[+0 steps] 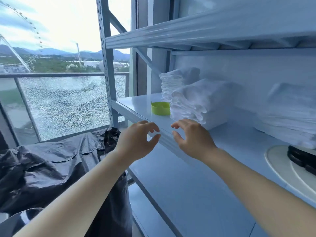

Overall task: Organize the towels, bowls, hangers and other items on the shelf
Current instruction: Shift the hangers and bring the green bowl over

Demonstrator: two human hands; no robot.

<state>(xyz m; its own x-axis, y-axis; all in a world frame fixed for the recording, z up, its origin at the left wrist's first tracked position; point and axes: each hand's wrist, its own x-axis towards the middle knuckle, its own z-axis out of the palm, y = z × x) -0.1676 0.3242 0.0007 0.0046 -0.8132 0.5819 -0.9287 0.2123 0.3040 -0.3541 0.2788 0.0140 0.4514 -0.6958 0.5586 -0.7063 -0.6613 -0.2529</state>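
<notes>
Head view: we are recording both hands raised at the front edge of the shelf (pixel 142 106). The left hand (pixel 136 141) is hovering before that edge, its fingers (pixel 150 125) loosely curled and gripping nothing. The right hand (pixel 191 139) is hovering just beside the front towel stack (pixel 196 101), its fingers likewise relaxed and empty; we are not able to tell whether they are touching the cloth.

The front towel stack is sitting on the shelf, with a rear towel stack (pixel 177 77) standing behind it and a green cup (pixel 160 108) sitting just beside it on the left. A third towel stack (pixel 290 113) is lying further right. Near it, a white plate (pixel 280 166) is carrying black items (pixel 301 156). Black plastic sheeting (pixel 51 159) is lying below a cracked window pane (pixel 68 103).
</notes>
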